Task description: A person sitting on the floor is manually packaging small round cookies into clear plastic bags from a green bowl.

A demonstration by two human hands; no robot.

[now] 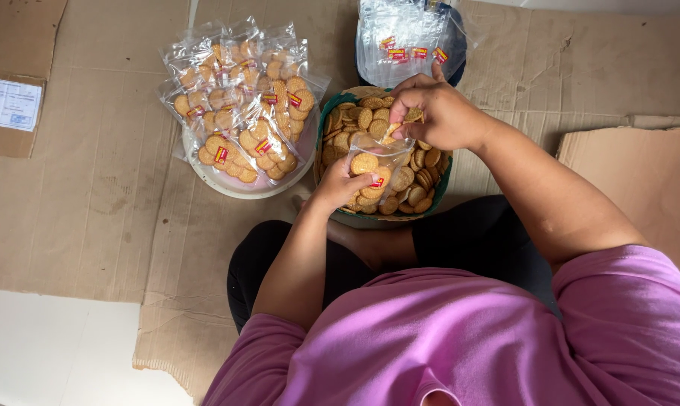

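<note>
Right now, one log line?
left hand: holds clear bag | right hand: dropping biscuit in | green bowl: biscuits

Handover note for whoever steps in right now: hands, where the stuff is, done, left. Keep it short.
Left hand: holds a small clear bag open over the green bowl, a few biscuits already in it.
Right hand: pinching biscuits at the bag's mouth.
Loose biscuits fill the green bowl, in front of the knees.
Done: filled bags piled in the white bowl to the left.
Empty bags stacked just beyond the green bowl.
Left: this bag is only partly filled, and the green bowl holds plenty more biscuits.
</note>
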